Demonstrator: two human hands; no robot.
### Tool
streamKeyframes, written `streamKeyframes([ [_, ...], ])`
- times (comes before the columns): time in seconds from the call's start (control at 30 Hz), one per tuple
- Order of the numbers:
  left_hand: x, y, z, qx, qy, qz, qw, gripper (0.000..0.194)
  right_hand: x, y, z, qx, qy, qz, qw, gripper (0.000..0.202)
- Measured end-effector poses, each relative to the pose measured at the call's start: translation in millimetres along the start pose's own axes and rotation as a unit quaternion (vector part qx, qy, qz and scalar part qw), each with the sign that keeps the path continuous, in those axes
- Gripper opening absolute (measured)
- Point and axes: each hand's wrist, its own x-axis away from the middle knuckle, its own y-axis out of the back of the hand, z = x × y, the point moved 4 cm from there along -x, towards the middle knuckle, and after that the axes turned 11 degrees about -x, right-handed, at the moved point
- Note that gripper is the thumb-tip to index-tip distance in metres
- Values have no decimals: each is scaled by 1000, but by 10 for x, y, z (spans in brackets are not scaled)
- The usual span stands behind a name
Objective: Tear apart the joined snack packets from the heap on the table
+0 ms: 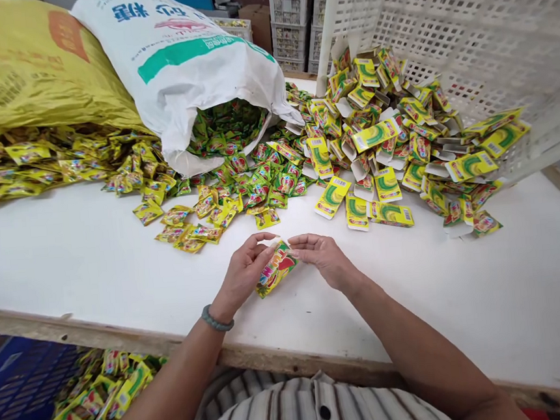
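A yellow and green printed box (276, 269) is tilted just above the white table, near its front edge. My left hand (248, 268) holds its left side, thumb and fingers closed on it. The fingers of my right hand (326, 257) are pinched at the box's upper right end, where a white flap partly shows. Beyond my hands lie loose yellow packets (189, 234) and green packets (258, 186). To the right, a heap of similar small boxes (374, 133) spills from a tipped white crate; several have open ends.
A white sack (198, 60) lies with its mouth open toward the table (92, 252), beside a yellow sack (27, 69). The white crate (460, 31) stands at the back right. Below the front edge, a blue basket (22, 396) holds filled-looking boxes (110, 395).
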Motion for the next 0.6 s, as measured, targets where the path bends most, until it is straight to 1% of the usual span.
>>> streamKeyframes([
  [0.1,-1,-7,4,-4,0,5,1000,51,2,-17,-3,-3,2,23,1000,35],
  [0.17,0,-6,13,-5,-4,3,1000,52,-1,-2,-6,13,12,25,1000,33],
  [0.27,6,-4,15,-17,-7,3,1000,50,-9,61,3,63,24,14,998,30],
  [0.43,16,1,0,-53,-12,-4,999,47,4,98,81,168,63,23,983,23],
  [0.5,18,-1,3,-52,-19,-9,998,47,10,97,94,179,68,24,981,22],
  [0.6,20,-12,26,-41,-27,-9,999,45,8,102,79,162,55,29,985,23],
])
